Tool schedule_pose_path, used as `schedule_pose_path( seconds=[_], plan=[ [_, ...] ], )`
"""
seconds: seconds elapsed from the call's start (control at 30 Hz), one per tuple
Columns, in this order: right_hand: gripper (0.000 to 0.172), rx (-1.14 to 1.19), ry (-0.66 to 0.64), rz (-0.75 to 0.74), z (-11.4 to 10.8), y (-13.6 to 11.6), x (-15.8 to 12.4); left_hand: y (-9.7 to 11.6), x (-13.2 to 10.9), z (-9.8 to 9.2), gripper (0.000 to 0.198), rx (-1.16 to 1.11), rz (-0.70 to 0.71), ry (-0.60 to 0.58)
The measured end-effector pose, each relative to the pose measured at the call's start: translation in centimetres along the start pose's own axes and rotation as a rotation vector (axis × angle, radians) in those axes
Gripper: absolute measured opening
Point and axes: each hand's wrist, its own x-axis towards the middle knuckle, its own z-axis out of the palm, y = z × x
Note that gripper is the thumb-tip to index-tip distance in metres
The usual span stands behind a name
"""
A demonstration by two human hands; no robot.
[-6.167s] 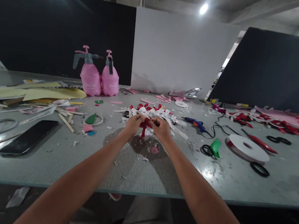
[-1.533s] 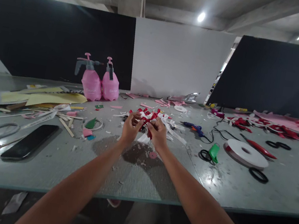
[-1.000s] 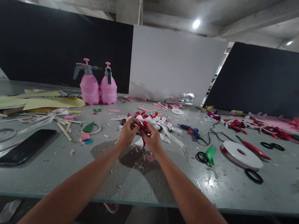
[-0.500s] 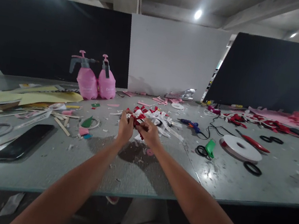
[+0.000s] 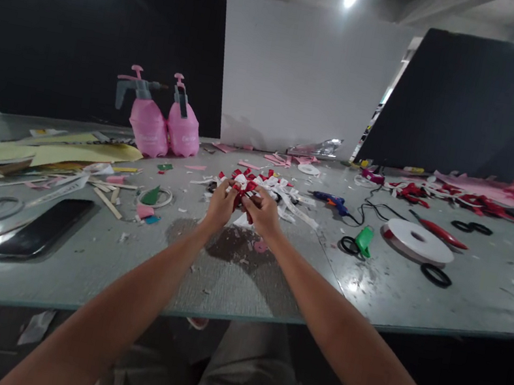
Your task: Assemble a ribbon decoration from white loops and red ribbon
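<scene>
At the middle of the table, my left hand [image 5: 221, 205] and my right hand [image 5: 260, 210] face each other, both closed on one red ribbon bow [image 5: 241, 194] between them. Fingers and thumbs pinch it from either side and hide part of it. Just behind lies a pile of white and red ribbon pieces [image 5: 286, 194], some with print on them. To the right of the pile rests a blue glue gun [image 5: 330, 201] with a black cord.
Two pink spray bottles [image 5: 148, 127] stand at the back left. A black phone [image 5: 44, 229] lies front left, near yellow paper [image 5: 65, 152] and sticks. On the right are a white ribbon roll [image 5: 417, 241], a green lighter [image 5: 364, 241], black rings [image 5: 436, 275] and a red tool [image 5: 443, 233].
The whole scene has shifted up a little as my head tilts down. Both hands keep hold of the red ribbon bow, with a small change in finger position.
</scene>
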Motion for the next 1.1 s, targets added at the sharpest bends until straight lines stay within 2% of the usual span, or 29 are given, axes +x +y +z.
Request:
schedule_pose_path(
  seconds=[0.1,0.2,0.5,0.63,0.7,0.83,0.9,1.0,1.1],
  plan=[
    [0.034,0.069,0.118,0.01,-0.8,-0.3,0.4,-0.1,-0.1,0.3,0.026,-0.038,-0.056,-0.114],
    [0.034,0.14,0.167,0.038,-1.4,-0.5,0.6,-0.1,-0.1,0.3,0.035,-0.069,-0.064,-0.15],
    [0.04,0.1,0.025,0.016,-1.2,-0.2,0.5,0.2,-0.3,0.3,0.04,-0.178,-0.129,-0.155],
    [0.037,0.099,0.039,0.037,-1.3,0.0,0.6,0.5,-0.3,0.1,0.048,-0.144,-0.145,-0.174],
    [0.034,0.17,0.083,0.104,-1.5,-0.2,0.7,0.7,-0.1,-0.1,0.048,-0.135,-0.124,-0.122],
    [0.034,0.402,0.056,0.303,-2.4,-0.8,1.2,0.8,0.8,-1.0,0.032,-0.182,-0.103,0.104],
    [0.039,0.445,0.073,0.354,-3.3,-1.1,1.5,0.7,1.5,-1.5,0.026,-0.213,-0.1,0.202],
    [0.043,0.495,0.151,0.315,-4.8,-1.9,1.8,0.4,2.5,-2.8,0.02,-0.2,-0.078,0.335],
    [0.04,0.567,0.084,0.241,-5.9,-3.5,1.8,0.4,3.2,-4.5,0.014,0.028,0.005,0.48]
  ],
)
